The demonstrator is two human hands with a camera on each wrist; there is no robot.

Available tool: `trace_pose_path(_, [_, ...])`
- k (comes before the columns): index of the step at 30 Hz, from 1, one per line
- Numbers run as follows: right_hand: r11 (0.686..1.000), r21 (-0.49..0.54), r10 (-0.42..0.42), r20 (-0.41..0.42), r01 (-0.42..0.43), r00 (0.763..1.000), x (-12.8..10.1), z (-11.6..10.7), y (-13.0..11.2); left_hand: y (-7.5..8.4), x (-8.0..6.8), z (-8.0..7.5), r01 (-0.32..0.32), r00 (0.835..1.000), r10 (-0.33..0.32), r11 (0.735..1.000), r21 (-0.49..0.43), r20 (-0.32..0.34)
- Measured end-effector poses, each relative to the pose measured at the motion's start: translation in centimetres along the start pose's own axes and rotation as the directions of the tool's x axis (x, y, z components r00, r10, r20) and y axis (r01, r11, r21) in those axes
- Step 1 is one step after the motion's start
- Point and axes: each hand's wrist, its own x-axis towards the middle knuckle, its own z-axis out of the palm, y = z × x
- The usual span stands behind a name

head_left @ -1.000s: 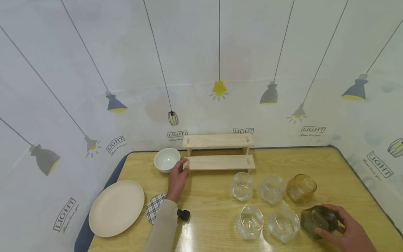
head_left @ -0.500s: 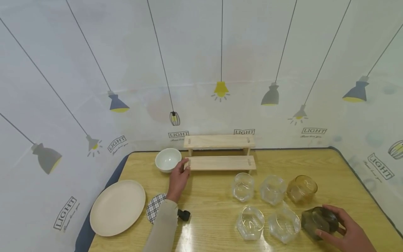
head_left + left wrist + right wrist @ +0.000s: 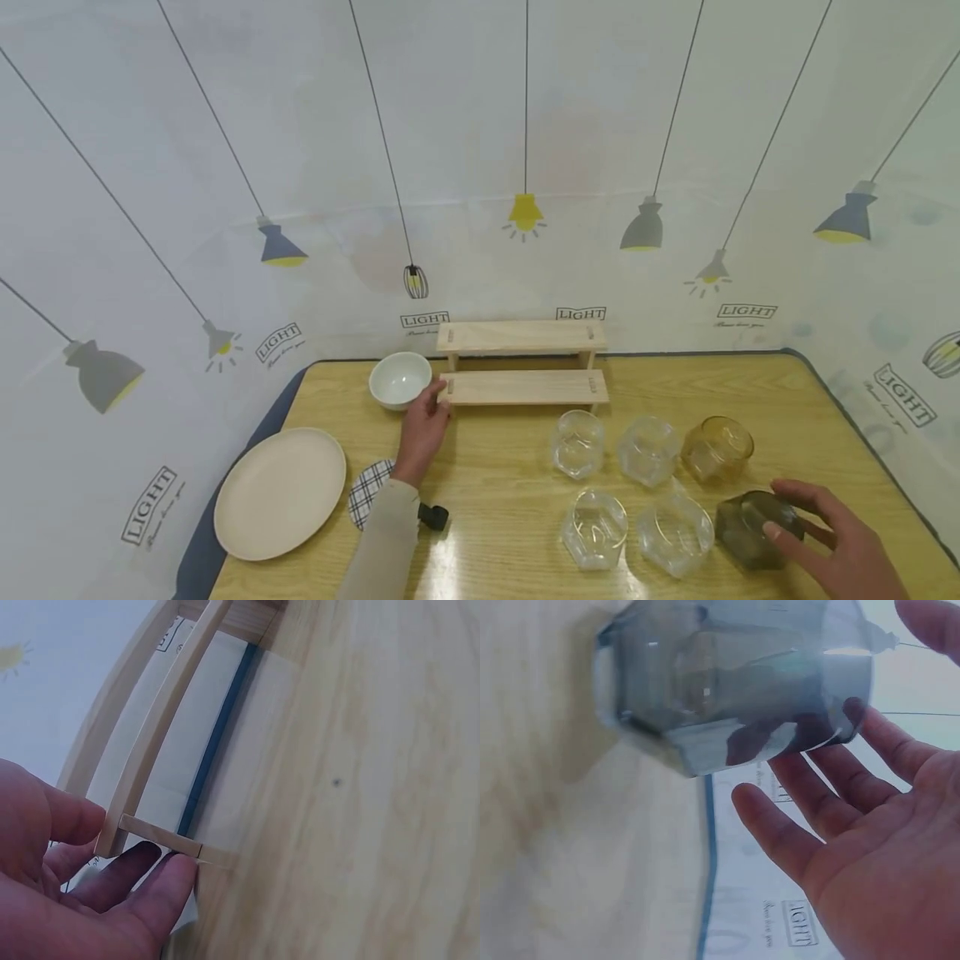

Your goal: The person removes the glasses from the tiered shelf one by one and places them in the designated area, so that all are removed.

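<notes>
A two-tier wooden rack (image 3: 522, 387) stands at the back against the wall. My left hand (image 3: 423, 433) holds the left end of its lower tier; in the left wrist view the fingers and thumb (image 3: 176, 889) close around the board's end and leg. A smoky grey hexagonal glass (image 3: 757, 530) stands upright at the right front. Around it my right hand (image 3: 847, 533) spreads loosely, the thumb overlapping the glass and the index finger raised beyond the rim. In the right wrist view the fingers (image 3: 780, 832) are extended beside the grey glass (image 3: 727, 682).
Clear glasses (image 3: 577, 444), (image 3: 595, 530) and an amber glass (image 3: 717, 450) stand close left of and behind the grey one. A white bowl (image 3: 400, 381) adjoins the rack. At left lie a cream oval plate (image 3: 281, 493) and a checked round mat (image 3: 369, 493), partly under the left sleeve.
My right hand has loosened, its index finger lifting away from the grey glass's rim and the hand shifting slightly right. The left hand stays on the rack.
</notes>
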Motion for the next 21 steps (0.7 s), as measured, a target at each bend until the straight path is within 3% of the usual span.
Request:
trace_pose_path(7, [0.997, -0.058, -0.057, -0.094, 0.051, 0.994, 0.9, -0.2, -2.6, 0.1, -0.7, -0.5, 0.017, 1.000, -0.017, 0.999, 0.042, -0.010])
trace_pose_path(13, [0.977, -0.029, -0.215, -0.194, 0.213, 0.957, 2.0, 0.1, -4.5, 0.5, -1.5, -1.1, 0.018, 0.999, -0.016, 0.997, 0.080, -0.035])
trace_pose_path(16, [0.966, -0.006, -0.254, -0.203, 0.258, 0.946, 2.5, 0.3, -5.1, 0.7, -2.0, -1.4, 0.010, 0.999, -0.006, 0.994, 0.109, -0.036])
trace_pose_path(21, [0.969, 0.013, -0.240, -0.195, 0.247, 0.951, 2.5, 0.3, -5.8, 1.2, -2.4, -1.7, 0.018, 1.000, -0.015, 0.990, 0.141, -0.020])
